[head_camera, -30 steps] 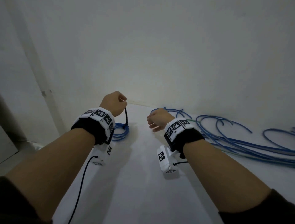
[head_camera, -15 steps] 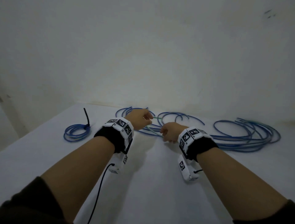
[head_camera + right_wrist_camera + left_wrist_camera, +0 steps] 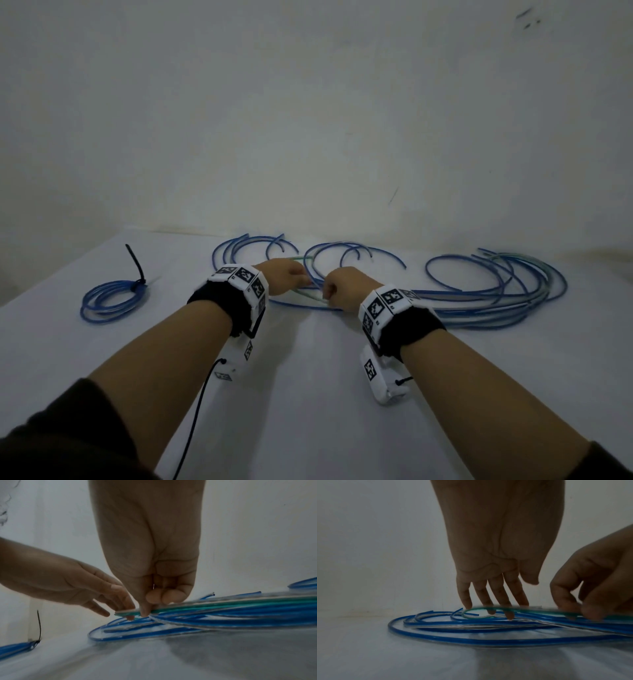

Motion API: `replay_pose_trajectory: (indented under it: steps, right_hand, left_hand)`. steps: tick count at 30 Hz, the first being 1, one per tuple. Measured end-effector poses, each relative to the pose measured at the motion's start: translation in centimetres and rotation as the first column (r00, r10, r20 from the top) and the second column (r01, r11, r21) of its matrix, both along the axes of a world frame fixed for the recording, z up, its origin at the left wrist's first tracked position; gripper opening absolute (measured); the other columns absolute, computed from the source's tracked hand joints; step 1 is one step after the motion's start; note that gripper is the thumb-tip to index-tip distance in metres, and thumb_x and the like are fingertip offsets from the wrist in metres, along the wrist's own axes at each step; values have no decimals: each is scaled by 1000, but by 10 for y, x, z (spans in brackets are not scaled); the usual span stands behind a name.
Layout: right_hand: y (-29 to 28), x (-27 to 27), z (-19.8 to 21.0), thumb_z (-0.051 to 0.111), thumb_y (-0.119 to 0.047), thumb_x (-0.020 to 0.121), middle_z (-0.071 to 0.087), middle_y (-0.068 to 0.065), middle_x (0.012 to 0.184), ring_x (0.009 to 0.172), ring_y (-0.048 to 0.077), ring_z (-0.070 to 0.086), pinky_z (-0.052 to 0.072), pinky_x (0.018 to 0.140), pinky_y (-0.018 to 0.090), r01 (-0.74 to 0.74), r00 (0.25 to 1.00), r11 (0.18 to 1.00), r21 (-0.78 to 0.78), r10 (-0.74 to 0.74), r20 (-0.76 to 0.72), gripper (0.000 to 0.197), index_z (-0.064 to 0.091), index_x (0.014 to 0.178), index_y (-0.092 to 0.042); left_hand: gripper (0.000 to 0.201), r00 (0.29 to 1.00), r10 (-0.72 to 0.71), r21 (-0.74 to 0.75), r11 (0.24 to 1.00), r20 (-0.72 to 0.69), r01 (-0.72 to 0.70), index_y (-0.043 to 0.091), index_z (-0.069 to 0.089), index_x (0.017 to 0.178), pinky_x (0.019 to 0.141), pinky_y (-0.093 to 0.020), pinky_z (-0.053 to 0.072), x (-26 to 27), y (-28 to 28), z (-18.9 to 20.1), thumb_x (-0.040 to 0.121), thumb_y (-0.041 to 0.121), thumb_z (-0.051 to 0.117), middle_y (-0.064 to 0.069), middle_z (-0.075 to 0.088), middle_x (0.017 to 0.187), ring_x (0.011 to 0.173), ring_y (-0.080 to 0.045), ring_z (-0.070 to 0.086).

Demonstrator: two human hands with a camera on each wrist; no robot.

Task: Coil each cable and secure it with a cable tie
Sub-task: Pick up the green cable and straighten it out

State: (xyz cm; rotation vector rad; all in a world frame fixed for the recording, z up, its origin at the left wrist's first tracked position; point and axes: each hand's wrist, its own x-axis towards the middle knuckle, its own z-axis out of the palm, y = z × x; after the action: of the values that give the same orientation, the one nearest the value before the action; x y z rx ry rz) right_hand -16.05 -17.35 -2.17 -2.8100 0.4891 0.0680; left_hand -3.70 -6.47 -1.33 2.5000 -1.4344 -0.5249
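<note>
Both hands work side by side over the loose cables near the table's far edge. The right hand has its fingers curled, pinching a green cable between thumb and fingertips, lifted just above the blue ones. The left hand reaches down with straight, spread fingers, their tips touching the green cable's curved end and the blue strands under it; it grips nothing. Loose blue cables sprawl in wide loops along the far edge toward the right side of the table. A finished blue coil lies apart near the far left corner, bound by a black cable tie whose tail sticks up.
</note>
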Motion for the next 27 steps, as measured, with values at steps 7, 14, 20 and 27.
replay_pose_trajectory:
  steps: [7, 14, 20, 27]
  right_hand:
    - [-13, -15, 34, 46, -6, 92, 62, 12, 107, 85, 23, 53, 43, 71, 31, 122, 936, 988, 99, -147, 319, 18, 60, 102, -8]
    - [-5, -34, 60, 58, -15, 90, 64, 11, 94, 86, 23, 57, 44, 75, 31, 130, 741, 979, 155, -200, 641, 11, 60, 94, -5]
    - [10, -43, 73, 54, -12, 92, 62, 11, 93, 84, 18, 50, 39, 74, 27, 173, 613, 971, 163, -235, 754, 10, 58, 94, -3]
    - [28, -49, 76, 51, -12, 94, 57, 6, 88, 79, 17, 47, 33, 68, 24, 221, 550, 957, 186, -280, 787, 11, 57, 95, -3]
  left_hand:
    - [37, 996, 38, -185, 983, 79, -23, 9, 57, 109, 73, -31, 38, 6, 2, 25, 98, 40, 39, -5, 57, 94, 87, -22, 52]
    - [20, 993, 84, -368, 929, 85, -47, 12, 60, 110, 78, -25, 39, 5, 25, 46, 96, 22, 49, -7, 65, 103, 91, -18, 56]
    - [19, 990, 138, -585, 800, -39, -135, 7, 61, 103, 69, -19, 50, 7, 53, 60, 96, 20, 48, -10, 65, 93, 71, -14, 65]
    - [31, 985, 172, -675, 726, -4, -129, 5, 62, 93, 63, -29, 43, -1, 76, 81, 94, 34, 51, -1, 51, 70, 64, -16, 46]
